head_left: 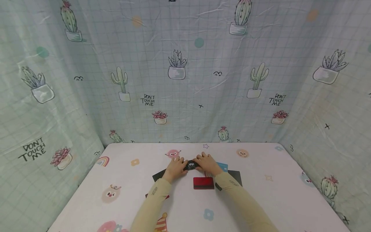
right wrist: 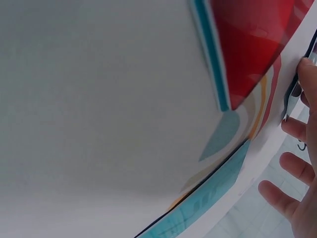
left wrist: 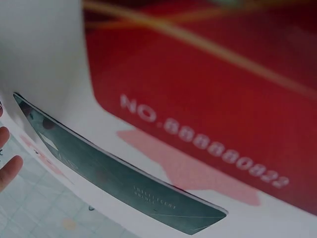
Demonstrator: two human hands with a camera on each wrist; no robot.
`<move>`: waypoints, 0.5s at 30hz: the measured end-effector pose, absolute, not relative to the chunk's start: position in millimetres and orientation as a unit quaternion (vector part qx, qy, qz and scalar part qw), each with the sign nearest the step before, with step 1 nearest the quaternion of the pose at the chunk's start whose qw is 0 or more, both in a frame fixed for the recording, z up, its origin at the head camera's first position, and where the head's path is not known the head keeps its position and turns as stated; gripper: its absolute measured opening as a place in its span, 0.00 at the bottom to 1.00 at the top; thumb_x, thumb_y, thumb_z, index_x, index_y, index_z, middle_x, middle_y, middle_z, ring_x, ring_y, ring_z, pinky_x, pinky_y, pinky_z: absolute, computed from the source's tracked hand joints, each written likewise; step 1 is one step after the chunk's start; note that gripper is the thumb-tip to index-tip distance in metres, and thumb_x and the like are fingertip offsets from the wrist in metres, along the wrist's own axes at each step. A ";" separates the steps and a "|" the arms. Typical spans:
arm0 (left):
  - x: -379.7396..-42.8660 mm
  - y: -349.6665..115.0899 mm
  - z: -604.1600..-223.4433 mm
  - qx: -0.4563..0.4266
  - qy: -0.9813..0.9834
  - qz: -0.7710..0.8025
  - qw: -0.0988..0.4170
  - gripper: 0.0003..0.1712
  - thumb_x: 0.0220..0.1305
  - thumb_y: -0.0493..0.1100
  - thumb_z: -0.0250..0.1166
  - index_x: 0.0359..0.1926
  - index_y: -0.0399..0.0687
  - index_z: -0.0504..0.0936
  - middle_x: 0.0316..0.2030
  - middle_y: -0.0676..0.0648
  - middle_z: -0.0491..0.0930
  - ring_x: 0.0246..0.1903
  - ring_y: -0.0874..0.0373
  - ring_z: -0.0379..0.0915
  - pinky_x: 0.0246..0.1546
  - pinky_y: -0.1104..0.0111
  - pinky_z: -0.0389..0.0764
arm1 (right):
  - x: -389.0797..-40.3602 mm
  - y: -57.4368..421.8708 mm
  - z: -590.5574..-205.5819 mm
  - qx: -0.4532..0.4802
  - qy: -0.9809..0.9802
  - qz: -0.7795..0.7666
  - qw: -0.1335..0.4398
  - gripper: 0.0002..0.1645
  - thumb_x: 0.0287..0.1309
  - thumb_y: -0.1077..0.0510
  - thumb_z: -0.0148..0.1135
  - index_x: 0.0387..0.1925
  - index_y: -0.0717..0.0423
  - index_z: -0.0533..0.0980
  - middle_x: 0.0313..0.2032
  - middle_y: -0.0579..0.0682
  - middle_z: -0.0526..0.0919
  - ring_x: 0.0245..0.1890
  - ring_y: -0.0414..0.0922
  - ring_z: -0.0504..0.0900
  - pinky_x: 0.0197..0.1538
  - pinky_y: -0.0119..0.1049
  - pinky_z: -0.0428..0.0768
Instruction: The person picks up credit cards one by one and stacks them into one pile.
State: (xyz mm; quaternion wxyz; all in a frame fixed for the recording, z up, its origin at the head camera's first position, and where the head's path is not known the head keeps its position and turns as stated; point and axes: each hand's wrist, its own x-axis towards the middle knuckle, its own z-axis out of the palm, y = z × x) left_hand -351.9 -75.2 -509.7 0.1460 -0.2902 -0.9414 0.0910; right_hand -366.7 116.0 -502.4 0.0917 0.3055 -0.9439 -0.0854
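A small black card lettered "Vip" (head_left: pixel 191 164) is between the two hands near the back of the table in the head view. My left hand (head_left: pixel 176 169) grips its left end, fingers at the far edge and thumb at the near one. At the other end, my right hand (head_left: pixel 209 164) pinches the card. The right wrist view shows that hand (right wrist: pixel 302 163) with thumb and a finger at the dark card's edge (right wrist: pixel 293 94) and the other fingers spread. Only fingertips (left wrist: pixel 10 171) of the left hand appear in the left wrist view.
A red card (head_left: pixel 204 183) with a dark stripe lies in front of the hands. Dark cards lie left (head_left: pixel 158 175) and right (head_left: pixel 236 176). A blue card (head_left: pixel 223 166) is partly behind the right hand, and another red card (left wrist: pixel 198 89) lies partly under the left forearm.
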 end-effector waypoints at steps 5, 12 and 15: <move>-353.8 -75.0 -512.0 -0.292 -0.939 0.096 0.155 0.27 0.55 0.60 0.57 0.51 0.51 0.73 0.42 0.47 0.74 0.42 0.53 0.68 0.44 0.60 0.72 | -366.6 115.2 -502.9 0.300 -0.946 -0.087 0.088 0.24 0.55 0.41 0.53 0.52 0.42 0.69 0.43 0.44 0.74 0.42 0.44 0.68 0.44 0.43 0.73; -353.8 -75.1 -510.6 -0.294 -0.937 0.105 0.156 0.27 0.56 0.60 0.56 0.51 0.50 0.73 0.42 0.47 0.73 0.43 0.54 0.67 0.45 0.60 0.72 | -362.9 115.1 -498.9 0.305 -0.944 -0.084 0.097 0.25 0.54 0.40 0.54 0.52 0.44 0.70 0.42 0.45 0.75 0.42 0.44 0.68 0.44 0.43 0.73; -353.4 -75.7 -509.0 -0.295 -0.937 0.104 0.153 0.27 0.56 0.61 0.56 0.51 0.50 0.72 0.42 0.47 0.72 0.43 0.53 0.67 0.45 0.60 0.72 | -361.2 114.8 -496.1 0.303 -0.945 -0.081 0.095 0.26 0.53 0.40 0.55 0.52 0.44 0.70 0.43 0.46 0.75 0.42 0.45 0.68 0.46 0.44 0.73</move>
